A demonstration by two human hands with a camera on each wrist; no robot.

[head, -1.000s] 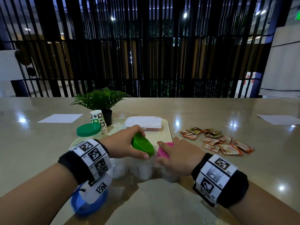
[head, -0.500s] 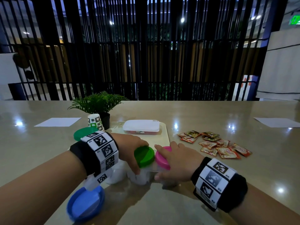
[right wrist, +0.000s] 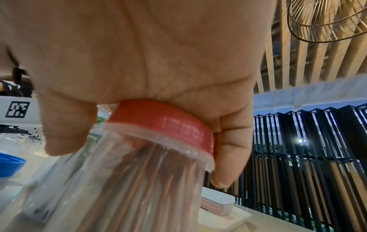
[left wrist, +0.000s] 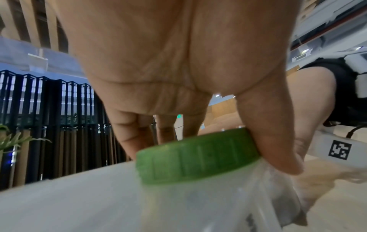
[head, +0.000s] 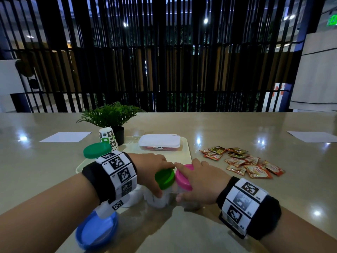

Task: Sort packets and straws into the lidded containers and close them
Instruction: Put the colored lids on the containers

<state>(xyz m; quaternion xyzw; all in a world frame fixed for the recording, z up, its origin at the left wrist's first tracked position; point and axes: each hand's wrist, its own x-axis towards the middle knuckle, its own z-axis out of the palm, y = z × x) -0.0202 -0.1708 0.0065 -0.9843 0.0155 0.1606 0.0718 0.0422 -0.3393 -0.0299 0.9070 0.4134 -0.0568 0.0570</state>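
My left hand [head: 155, 170] grips the light green lid [head: 164, 176] [left wrist: 196, 158] on a clear jar, thumb and fingers round its rim. Right beside it, my right hand [head: 197, 181] grips the pink lid [head: 183, 177] [right wrist: 166, 124] of a second clear jar [right wrist: 139, 180], which holds brown sticks and stands tilted. A loose blue lid [head: 96, 230] lies near my left forearm. A pile of packets [head: 244, 161] lies on the table to the right. The jar bodies are mostly hidden under my hands in the head view.
Behind my hands lies a pale tray [head: 186, 148] with a white-lidded flat box [head: 159, 142]. A dark green-lidded jar [head: 97, 150], a patterned paper cup [head: 108, 137] and a potted plant [head: 113, 115] stand at the left. Paper sheets [head: 66, 136] lie far left and far right.
The green lid was tilted in my left hand and now sits flat on its jar. My left wrist has turned round it. The right hand stays on the pink lid.
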